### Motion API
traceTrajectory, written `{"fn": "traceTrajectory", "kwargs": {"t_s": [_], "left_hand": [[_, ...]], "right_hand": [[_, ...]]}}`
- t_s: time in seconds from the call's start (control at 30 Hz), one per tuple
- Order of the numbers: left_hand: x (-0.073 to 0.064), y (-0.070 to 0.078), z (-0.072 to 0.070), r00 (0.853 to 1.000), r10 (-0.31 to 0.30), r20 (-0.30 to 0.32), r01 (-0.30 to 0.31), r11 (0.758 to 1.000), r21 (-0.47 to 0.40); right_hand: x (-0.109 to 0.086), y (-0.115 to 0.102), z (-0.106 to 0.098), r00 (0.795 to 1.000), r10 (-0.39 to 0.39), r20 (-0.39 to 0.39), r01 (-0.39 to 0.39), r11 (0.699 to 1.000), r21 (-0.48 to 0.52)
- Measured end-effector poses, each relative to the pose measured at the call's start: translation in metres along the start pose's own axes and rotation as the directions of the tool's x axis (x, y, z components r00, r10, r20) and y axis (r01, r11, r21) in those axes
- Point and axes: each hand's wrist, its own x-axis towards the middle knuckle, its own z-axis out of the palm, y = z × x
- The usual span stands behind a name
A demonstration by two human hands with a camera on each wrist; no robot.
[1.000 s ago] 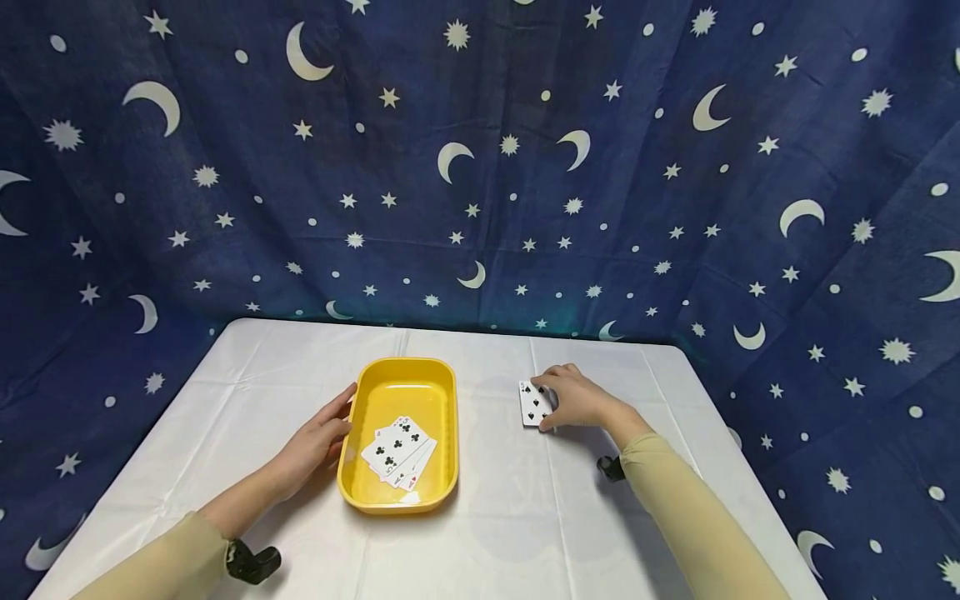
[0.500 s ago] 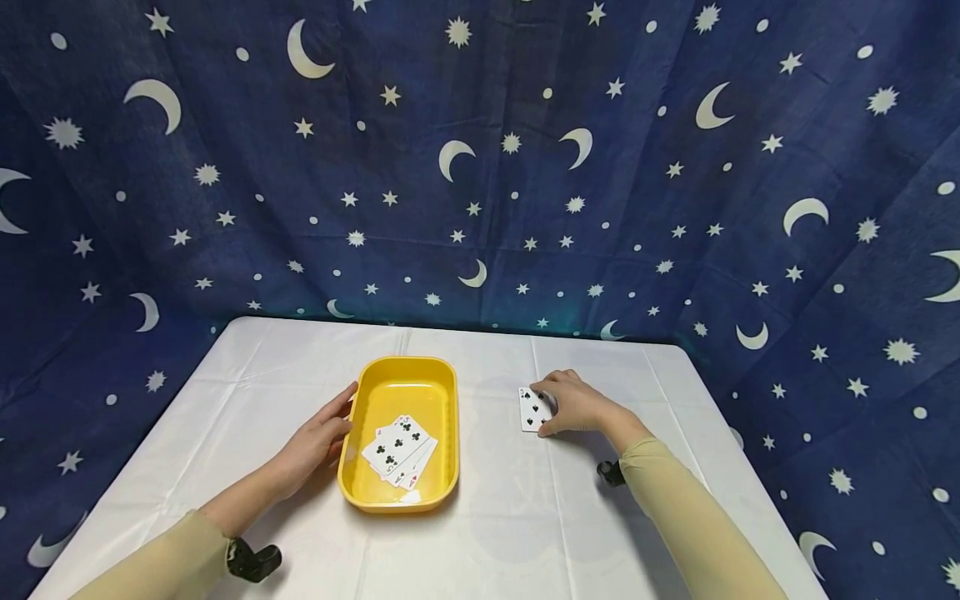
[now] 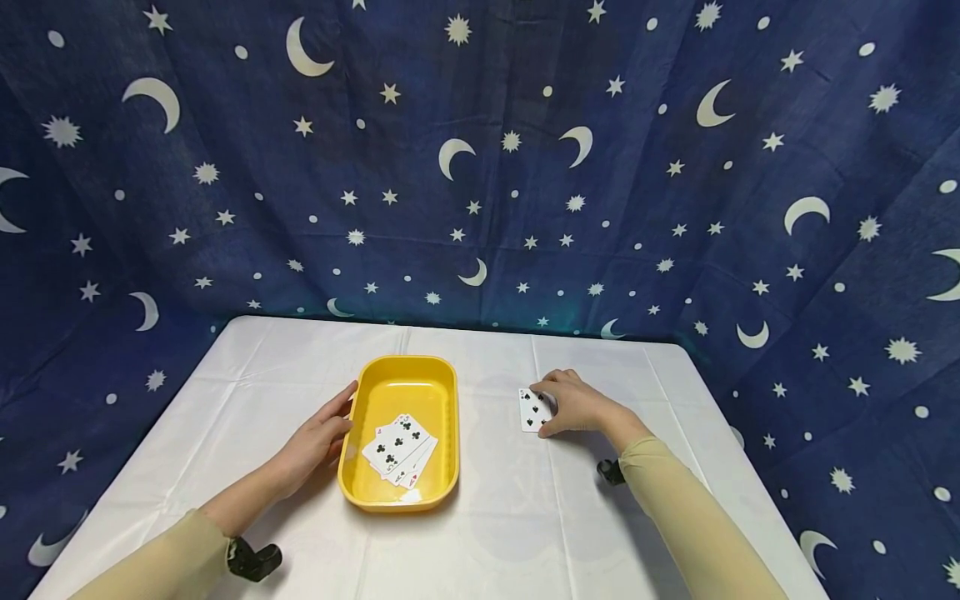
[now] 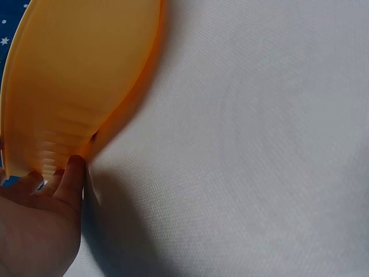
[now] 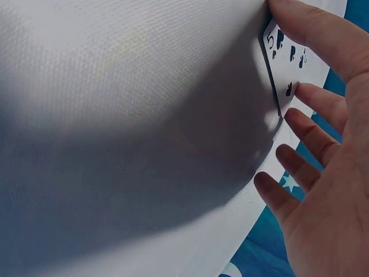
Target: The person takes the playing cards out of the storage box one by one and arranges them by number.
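Note:
A playing card, the five of spades (image 3: 531, 413), lies face up on the white tabletop right of the tray. My right hand (image 3: 585, 406) spans the card, thumb and index finger at its opposite edges; the other fingers stand apart from it in the right wrist view. Left of centre is a yellow tray (image 3: 405, 363) with several face-up playing cards (image 3: 397, 446) overlapping inside, a five of clubs on top. My left hand (image 3: 311, 442) rests its extended fingers (image 4: 72, 179) against the tray's left outer wall. Part of the five of spades is hidden under my right hand.
A white cloth (image 3: 480, 550) with fold creases covers the table. Behind it and at both sides hangs a dark blue curtain (image 3: 480, 167) with moons and stars. A black device (image 3: 253, 561) is strapped at my left wrist, another (image 3: 611, 472) at my right.
My right hand and the five of spades have slid slightly toward me, mostly in the first half second. The left hand, the tray and the cards in it stay in place.

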Motion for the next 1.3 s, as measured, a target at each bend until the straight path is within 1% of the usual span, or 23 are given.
{"fn": "traceTrajectory", "kwargs": {"t_s": [0.33, 0.53, 0.83, 0.93, 1.1, 1.3], "left_hand": [[0.0, 0.001, 0.001, 1.0, -0.009, -0.009, 0.009, 1.0, 0.01], [0.0, 0.0, 0.001, 1.0, -0.005, -0.002, 0.005, 1.0, 0.005], [0.0, 0.001, 0.001, 1.0, -0.002, -0.007, 0.002, 1.0, 0.008], [0.0, 0.001, 0.001, 1.0, -0.004, -0.008, 0.004, 1.0, 0.006], [0.001, 0.001, 0.001, 1.0, -0.017, -0.015, 0.017, 1.0, 0.016], [0.0, 0.0, 0.001, 1.0, -0.015, -0.013, 0.015, 1.0, 0.023]], "right_hand": [[-0.001, -0.001, -0.002, 1.0, 0.002, 0.018, -0.002, 1.0, -0.004], [-0.002, -0.001, -0.003, 1.0, -0.001, 0.02, 0.001, 1.0, 0.006], [-0.003, 0.0, -0.006, 0.999, -0.021, 0.031, 0.021, 1.0, 0.011], [-0.004, 0.0, -0.008, 0.999, -0.026, 0.018, 0.026, 0.999, 0.02], [-0.004, -0.002, -0.01, 0.998, -0.048, -0.033, 0.048, 0.999, 0.023], [-0.003, -0.013, -0.016, 0.993, -0.077, -0.09, 0.08, 0.997, 0.021]]}}
